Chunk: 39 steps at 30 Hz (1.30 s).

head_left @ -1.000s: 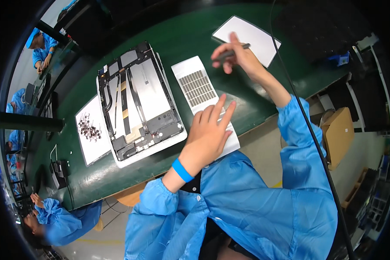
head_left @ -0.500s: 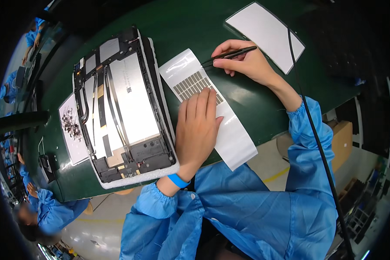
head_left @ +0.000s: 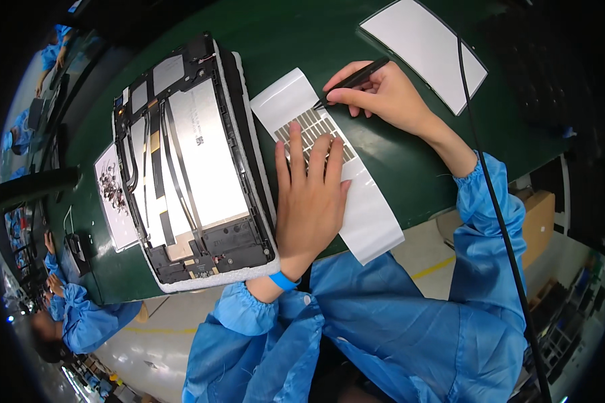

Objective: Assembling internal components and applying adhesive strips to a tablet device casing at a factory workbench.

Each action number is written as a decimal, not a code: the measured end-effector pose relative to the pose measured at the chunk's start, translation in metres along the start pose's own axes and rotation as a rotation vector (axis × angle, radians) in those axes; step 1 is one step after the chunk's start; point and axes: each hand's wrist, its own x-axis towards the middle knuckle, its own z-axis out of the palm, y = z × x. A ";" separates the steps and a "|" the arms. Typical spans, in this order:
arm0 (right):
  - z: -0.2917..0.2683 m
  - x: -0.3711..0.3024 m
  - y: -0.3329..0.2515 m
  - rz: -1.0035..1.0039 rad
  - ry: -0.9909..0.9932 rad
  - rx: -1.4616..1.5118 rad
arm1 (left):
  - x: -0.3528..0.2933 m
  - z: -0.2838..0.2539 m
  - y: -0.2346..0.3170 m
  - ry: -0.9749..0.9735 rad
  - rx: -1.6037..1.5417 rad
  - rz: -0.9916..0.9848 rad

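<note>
My left hand (head_left: 309,211) lies with its fingers stretched over a white glossy sheet (head_left: 376,218), holding it against the table. Rows of small grey-brown strips (head_left: 308,127) cover the middle of this sheet, some of them hidden under the fingers. In a pinch grip, my right hand (head_left: 395,101) has black tweezers (head_left: 361,75), whose tips touch or hover just over the far end of the strip rows. Left of the sheet is an opened device (head_left: 212,161) with a silver panel, black frame and ribbon cables, resting on white foam (head_left: 215,281).
A white sheet in a clear sleeve (head_left: 427,54) lies at the far right, crossed by a hanging black cable (head_left: 480,144). Small dark parts (head_left: 112,188) sit on a white card (head_left: 122,228) beyond the device. At the left, a co-worker (head_left: 81,326) in blue sits by the green table (head_left: 403,181).
The tweezers have come down toward the strips, tilting more steeply. My left fingers have spread apart, uncovering more strips. The whole view has shifted slightly.
</note>
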 end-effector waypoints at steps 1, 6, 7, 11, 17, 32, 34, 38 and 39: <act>0.000 0.001 -0.001 -0.009 -0.006 -0.002 | 0.000 0.000 0.000 0.008 0.006 -0.005; -0.008 0.003 0.004 -0.049 0.009 0.091 | 0.003 0.002 0.000 0.051 0.017 0.004; -0.009 0.005 0.005 -0.061 0.002 0.079 | 0.005 0.004 -0.002 0.070 0.020 -0.001; -0.016 0.008 0.010 -0.084 0.108 0.205 | 0.015 0.007 -0.003 0.184 0.254 0.000; -0.007 0.017 0.001 -0.089 0.304 0.482 | 0.002 -0.014 0.013 0.172 0.009 0.075; 0.108 0.142 -0.127 -0.364 0.088 0.074 | 0.006 -0.172 -0.205 0.418 -0.313 0.123; 0.109 0.146 -0.122 -0.343 0.085 0.056 | 0.015 -0.161 -0.211 0.415 -0.346 0.129; 0.108 0.145 -0.120 -0.290 0.106 0.076 | 0.022 -0.153 -0.222 0.389 -0.398 0.147; 0.108 0.144 -0.121 -0.284 0.117 0.053 | 0.022 -0.153 -0.224 0.381 -0.396 0.163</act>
